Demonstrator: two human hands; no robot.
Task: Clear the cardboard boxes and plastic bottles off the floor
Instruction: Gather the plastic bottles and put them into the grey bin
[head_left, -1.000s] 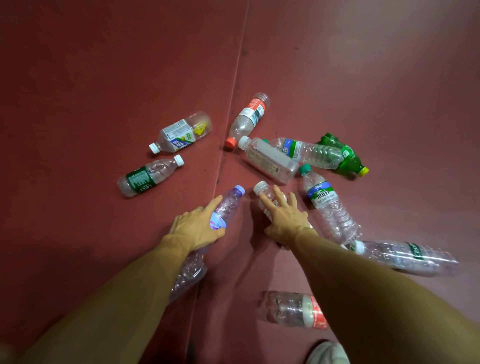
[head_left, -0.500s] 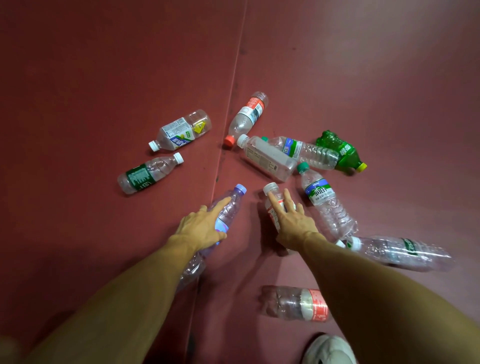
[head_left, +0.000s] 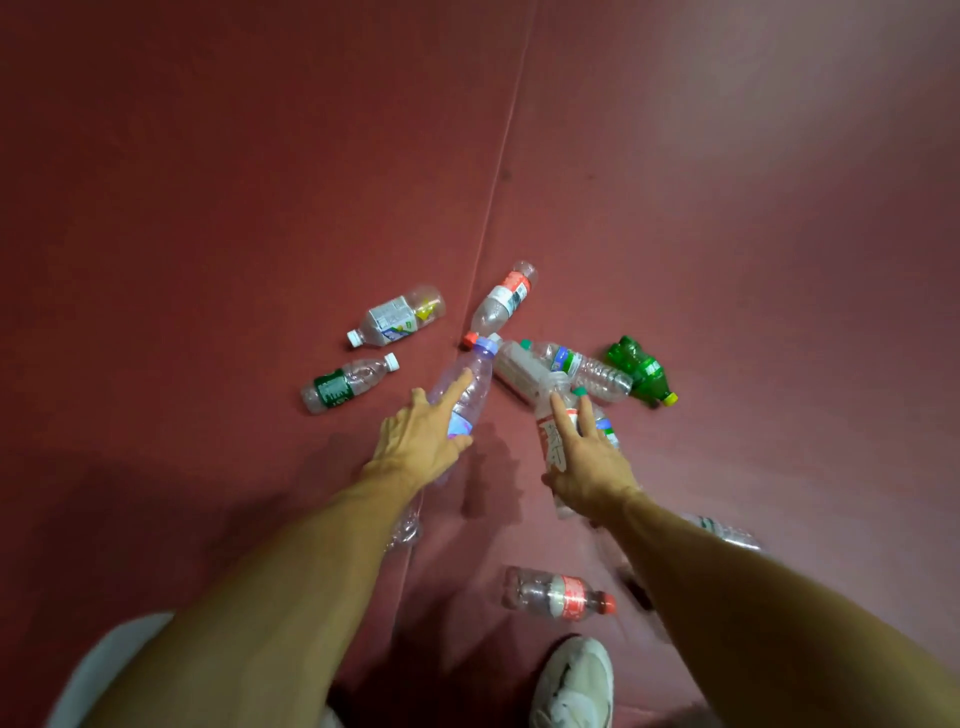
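The left grip (head_left: 423, 441) is wrapped round a clear, crinkled bottle (head_left: 467, 384) with a purple cap and a blue-violet label. It is held slanting above the dark red floor (head_left: 260, 208), cap pointing away. The right grip (head_left: 587, 462) clasps a clear bottle with a red-and-white label (head_left: 549, 447), two fingers lying straight along it (thumb on the near side). More bottles lie scattered on the floor beyond, among them a green bottle (head_left: 641, 371) with a yellow cap.
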